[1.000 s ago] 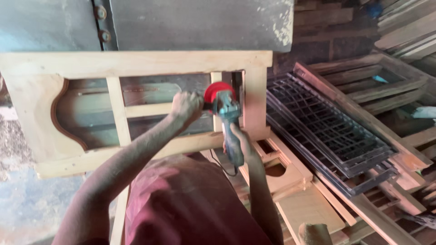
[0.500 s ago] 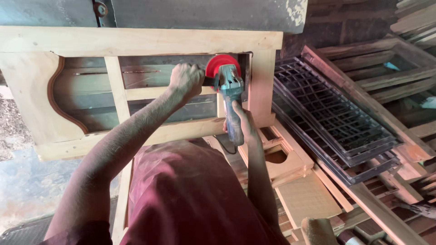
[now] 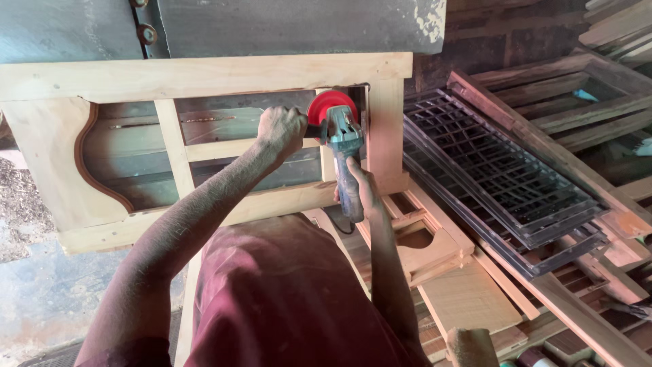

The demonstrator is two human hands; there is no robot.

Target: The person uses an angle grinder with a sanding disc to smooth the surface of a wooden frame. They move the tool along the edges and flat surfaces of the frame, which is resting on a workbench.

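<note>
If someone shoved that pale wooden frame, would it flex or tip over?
The wooden frame probably stays stiff: thick rails joined by crosspieces. Standing on edge, it might tip if pushed hard. Both hands, left hand and right hand, grip the grinder against it.

Wooden frame (image 3: 204,78) atop stacked timber (image 3: 462,299)

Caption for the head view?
Both hands, left and right, press a teal angle grinder against a pale wooden frame.

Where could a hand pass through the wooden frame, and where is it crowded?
The wooden frame has open bays between its curved left panel and the upright bar. The right end is crowded: the left hand, right hand and the grinder fill it. Metal grilles cover the right.
</note>
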